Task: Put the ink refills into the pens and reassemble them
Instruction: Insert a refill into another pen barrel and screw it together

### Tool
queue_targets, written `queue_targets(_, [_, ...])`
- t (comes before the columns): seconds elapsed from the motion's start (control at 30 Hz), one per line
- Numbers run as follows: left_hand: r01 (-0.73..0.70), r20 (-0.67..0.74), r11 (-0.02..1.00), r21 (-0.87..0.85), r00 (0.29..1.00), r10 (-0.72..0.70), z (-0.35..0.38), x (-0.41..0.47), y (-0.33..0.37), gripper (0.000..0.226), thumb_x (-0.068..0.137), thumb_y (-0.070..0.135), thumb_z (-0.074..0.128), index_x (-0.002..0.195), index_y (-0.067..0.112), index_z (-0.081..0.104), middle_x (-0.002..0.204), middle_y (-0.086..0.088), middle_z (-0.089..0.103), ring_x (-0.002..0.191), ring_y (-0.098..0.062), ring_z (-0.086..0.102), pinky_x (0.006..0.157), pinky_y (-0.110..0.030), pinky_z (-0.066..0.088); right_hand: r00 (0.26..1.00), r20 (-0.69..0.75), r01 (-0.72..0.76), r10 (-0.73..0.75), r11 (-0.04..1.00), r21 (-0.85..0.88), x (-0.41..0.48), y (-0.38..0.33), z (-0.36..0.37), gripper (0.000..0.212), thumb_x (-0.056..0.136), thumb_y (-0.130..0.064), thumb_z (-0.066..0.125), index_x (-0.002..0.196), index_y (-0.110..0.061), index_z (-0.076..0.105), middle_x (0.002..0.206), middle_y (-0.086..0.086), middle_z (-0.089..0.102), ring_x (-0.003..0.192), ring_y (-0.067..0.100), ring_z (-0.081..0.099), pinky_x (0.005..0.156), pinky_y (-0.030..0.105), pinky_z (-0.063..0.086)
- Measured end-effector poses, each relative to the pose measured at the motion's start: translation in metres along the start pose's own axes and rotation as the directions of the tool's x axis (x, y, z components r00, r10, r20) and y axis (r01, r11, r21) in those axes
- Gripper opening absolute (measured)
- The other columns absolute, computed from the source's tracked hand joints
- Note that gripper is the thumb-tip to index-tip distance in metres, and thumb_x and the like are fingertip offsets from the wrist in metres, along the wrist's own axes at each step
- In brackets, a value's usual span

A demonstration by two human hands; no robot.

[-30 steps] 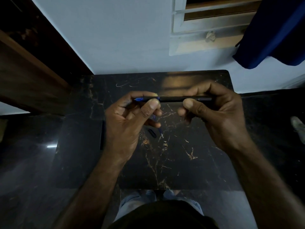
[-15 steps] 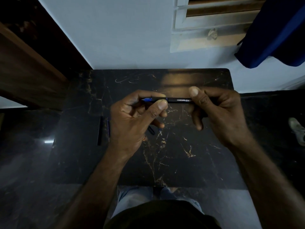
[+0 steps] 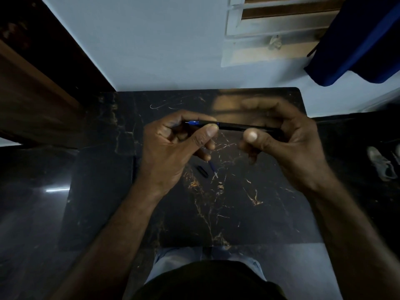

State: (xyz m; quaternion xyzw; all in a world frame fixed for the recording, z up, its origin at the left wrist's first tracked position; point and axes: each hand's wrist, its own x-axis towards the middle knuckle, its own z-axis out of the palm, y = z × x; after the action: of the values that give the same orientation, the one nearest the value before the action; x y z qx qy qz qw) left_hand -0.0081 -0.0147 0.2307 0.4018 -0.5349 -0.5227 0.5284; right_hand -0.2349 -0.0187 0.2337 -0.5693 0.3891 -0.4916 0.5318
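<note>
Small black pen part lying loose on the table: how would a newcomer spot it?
Start at the dark marble table. Just below the left hand lies the small black pen part, short and stubby, left of the thin blue refill.

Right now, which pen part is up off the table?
The long black pen with the blue tip: left hand and right hand hold it up; the short black piece and thin blue piece lie flat.

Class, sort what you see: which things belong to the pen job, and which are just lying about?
Job: pen, gripped by left hand and right hand; black part and thin blue piece on table.
Lying about: shoe; blue cloth.
</note>
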Motion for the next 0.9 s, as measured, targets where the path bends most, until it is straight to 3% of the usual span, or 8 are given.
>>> queue_targets(0.07, [0.018,0.007,1.0,-0.002,1.0,-0.018,-0.006,0.003,0.0,0.015,0.093,0.007,0.075,0.107,0.007,0.075,0.084,0.0,0.079,0.067,-0.015,0.075,0.056,-0.027,0.061,0.999,-0.014,0.029,-0.029,0.999,0.038,0.002,0.002,0.005,0.029,0.089,-0.019,0.08,0.111,-0.004,0.068,0.084,0.013,0.074,0.069,0.033,0.072,0.057,0.038,0.059])
queue_targets(0.17, [0.026,0.044,1.0,0.0,0.999,-0.026,-0.014,0.007,-0.001,0.018,0.092,0.008,0.075,0.109,0.008,0.074,0.084,-0.002,0.08,0.066,-0.016,0.075,0.056,-0.027,0.061,0.998,-0.055,0.027,-0.026,1.0,0.015,0.005,0.007,0.015,0.011,0.096,-0.011,0.072,0.094,-0.001,0.068,0.072,0.012,0.068,0.057,0.031,0.065,0.052,0.037,0.054])
queue_targets(0.3, [0.005,0.087,1.0,-0.017,0.996,-0.003,-0.024,0.013,-0.003,0.021,0.091,0.007,0.076,0.112,0.009,0.074,0.086,-0.003,0.08,0.069,-0.015,0.076,0.055,-0.026,0.061,0.993,-0.121,-0.013,0.004,0.997,-0.073,0.009,0.012,0.028,0.034,0.104,-0.017,0.062,0.078,0.003,0.064,0.055,0.008,0.059,0.039,0.023,0.051,0.043,0.03,0.042])
queue_targets(0.43, [-0.048,0.163,0.999,0.02,0.986,0.044,-0.039,0.021,-0.006,0.021,0.093,0.006,0.077,0.112,0.013,0.074,0.09,-0.005,0.079,0.073,-0.019,0.077,0.056,-0.028,0.062,0.981,-0.125,-0.15,0.15,0.989,0.005,0.009,0.018,0.036,0.045,0.103,-0.033,0.062,0.068,-0.005,0.066,0.044,-0.001,0.053,0.03,0.016,0.041,0.038,0.026,0.034])
queue_targets(0.5, [-0.054,0.2,0.998,0.04,0.979,0.045,-0.045,0.025,-0.009,0.02,0.093,0.007,0.077,0.112,0.011,0.074,0.09,-0.006,0.079,0.073,-0.021,0.077,0.056,-0.03,0.062,0.979,-0.107,-0.173,0.175,0.984,0.029,0.009,0.019,0.035,0.039,0.102,-0.034,0.064,0.077,-0.005,0.071,0.05,0.009,0.057,0.035,0.02,0.049,0.041,0.029,0.04])
queue_targets(0.6, [-0.039,0.208,0.999,0.031,0.978,0.031,-0.049,0.029,-0.013,0.018,0.094,0.008,0.077,0.112,0.01,0.073,0.088,-0.001,0.079,0.072,-0.019,0.077,0.056,-0.03,0.063,0.991,-0.09,-0.093,0.1,0.992,0.081,0.009,0.018,0.035,0.025,0.096,-0.024,0.075,0.111,-0.005,0.07,0.073,0.015,0.067,0.058,0.026,0.064,0.052,0.034,0.054])
queue_targets(0.7, [-0.025,0.225,1.0,-0.007,0.974,0.026,-0.048,0.031,-0.017,0.018,0.096,0.003,0.074,0.111,0.011,0.072,0.088,-0.001,0.079,0.071,-0.017,0.077,0.056,-0.028,0.062,0.988,-0.155,0.002,0.009,0.998,0.07,0.006,0.023,0.037,0.02,0.092,-0.012,0.078,0.107,-0.001,0.069,0.082,0.01,0.073,0.067,0.027,0.071,0.059,0.035,0.057])
queue_targets(0.9, [-0.022,0.257,0.999,-0.049,0.966,0.034,-0.037,0.029,-0.017,0.023,0.092,0.004,0.072,0.114,0.01,0.07,0.083,-0.008,0.075,0.069,-0.017,0.076,0.055,-0.027,0.06,0.968,-0.247,0.045,-0.045,0.999,-0.006,-0.002,0.023,0.037,0.018,0.097,-0.011,0.074,0.097,0.005,0.067,0.074,0.006,0.071,0.06,0.026,0.069,0.055,0.034,0.055])
